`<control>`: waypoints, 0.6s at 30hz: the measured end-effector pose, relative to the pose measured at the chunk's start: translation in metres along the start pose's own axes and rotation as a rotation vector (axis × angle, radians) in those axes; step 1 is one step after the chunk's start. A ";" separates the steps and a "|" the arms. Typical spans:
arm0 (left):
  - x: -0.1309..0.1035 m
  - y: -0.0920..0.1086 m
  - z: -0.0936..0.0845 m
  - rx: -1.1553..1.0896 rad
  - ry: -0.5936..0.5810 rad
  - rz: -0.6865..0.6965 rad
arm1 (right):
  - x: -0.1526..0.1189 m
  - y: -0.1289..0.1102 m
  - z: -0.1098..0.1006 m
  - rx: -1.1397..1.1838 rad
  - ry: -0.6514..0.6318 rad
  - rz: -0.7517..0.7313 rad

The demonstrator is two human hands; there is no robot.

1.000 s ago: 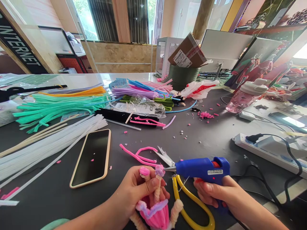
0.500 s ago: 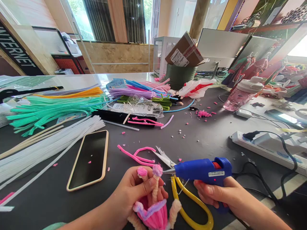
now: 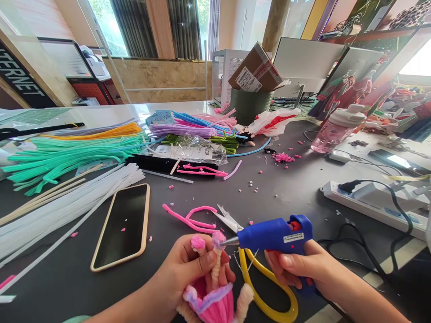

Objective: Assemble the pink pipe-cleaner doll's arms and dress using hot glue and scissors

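Note:
My left hand (image 3: 191,264) pinches one leg of a pipe-cleaner doll (image 3: 215,303), held upside down. The doll has a pink skirt with a lilac edge, beige limbs and pink feet. In my right hand (image 3: 303,264) is a blue glue gun (image 3: 272,235), its metal nozzle meeting the pink-lilac foot at the top of the held leg. Yellow-handled scissors (image 3: 279,309) lie on the table behind and below the glue gun, blades partly hidden by it. Two pink pipe-cleaner pieces (image 3: 188,220) lie just beyond my left hand.
A phone (image 3: 121,229) lies left of my hands, beside white pipe cleaners (image 3: 74,206) and a green bundle (image 3: 67,157). At right are a power strip (image 3: 367,208), black cables (image 3: 353,242) and a pink bottle (image 3: 336,128). Pink scraps (image 3: 283,157) dot the table.
My right hand has brought the glue gun left, so its nozzle now reaches farther onto the doll's foot. My left hand still holds the doll; the whole view has shifted slightly.

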State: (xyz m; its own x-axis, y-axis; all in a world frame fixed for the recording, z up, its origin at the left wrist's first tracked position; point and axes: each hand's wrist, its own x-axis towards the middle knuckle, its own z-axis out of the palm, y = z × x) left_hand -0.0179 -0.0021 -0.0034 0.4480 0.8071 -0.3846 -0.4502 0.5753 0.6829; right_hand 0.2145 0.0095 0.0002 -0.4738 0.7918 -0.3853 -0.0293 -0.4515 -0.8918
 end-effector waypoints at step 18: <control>0.000 0.000 -0.001 0.012 -0.083 0.005 | 0.002 -0.002 -0.003 0.066 -0.101 -0.054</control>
State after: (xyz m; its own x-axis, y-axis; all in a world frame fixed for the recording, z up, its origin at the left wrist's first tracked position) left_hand -0.0189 -0.0019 -0.0037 0.5084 0.7958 -0.3291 -0.4432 0.5694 0.6923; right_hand 0.2160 0.0133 0.0009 -0.5559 0.7718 -0.3087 -0.1131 -0.4381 -0.8918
